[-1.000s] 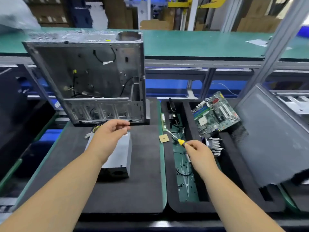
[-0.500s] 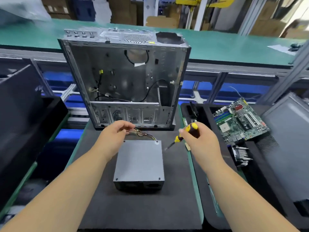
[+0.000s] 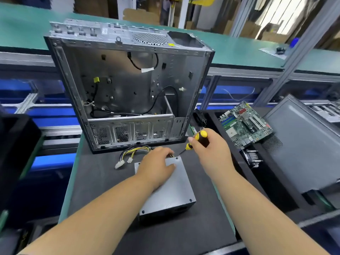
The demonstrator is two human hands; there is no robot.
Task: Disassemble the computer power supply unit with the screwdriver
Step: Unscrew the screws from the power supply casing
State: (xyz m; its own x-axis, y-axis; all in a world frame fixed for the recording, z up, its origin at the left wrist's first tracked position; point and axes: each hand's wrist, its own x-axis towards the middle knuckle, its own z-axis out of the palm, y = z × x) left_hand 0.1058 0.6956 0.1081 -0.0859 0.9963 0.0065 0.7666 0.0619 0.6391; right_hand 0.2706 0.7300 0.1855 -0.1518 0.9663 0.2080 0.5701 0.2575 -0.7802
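Head view: the power supply unit [image 3: 171, 192], a smooth grey metal box, lies flat on the dark soft tabletop [image 3: 103, 183]. The left hand [image 3: 156, 169] presses down on its lid with fingers spread, likely so it will not slide. The right hand [image 3: 209, 150] is wrapped round the yellow-and-black screwdriver [image 3: 195, 142], tip at a far corner screw (or very near it). Behind stands the open computer case [image 3: 128, 85].
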